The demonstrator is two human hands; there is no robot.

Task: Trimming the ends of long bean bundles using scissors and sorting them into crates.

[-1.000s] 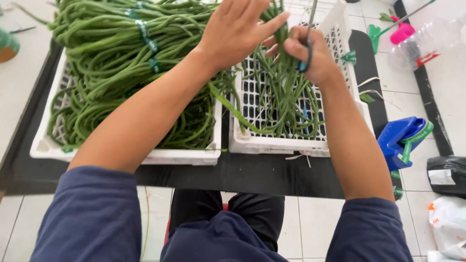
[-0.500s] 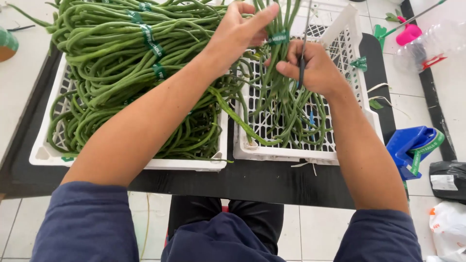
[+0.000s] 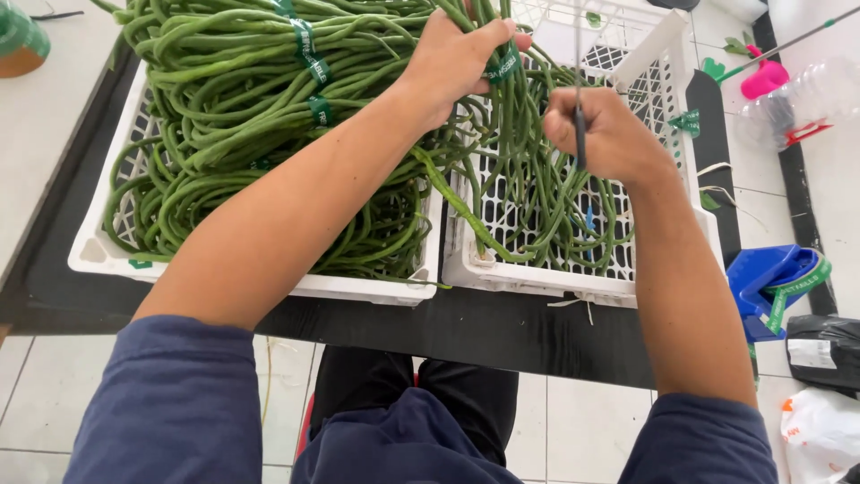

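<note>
Black table (image 3: 466, 332) on white tiled floor (image 3: 582, 421); left hand (image 3: 461, 58) grips beans (image 3: 511, 116), right hand (image 3: 609, 134) fisted on tool (image 3: 580, 134)

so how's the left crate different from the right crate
The left crate is heaped with banded long beans; the right crate holds only a few strands, its grid floor showing. The left hand grips a banded bunch over the right crate, none over the left. Both are white plastic lattice crates.
</note>
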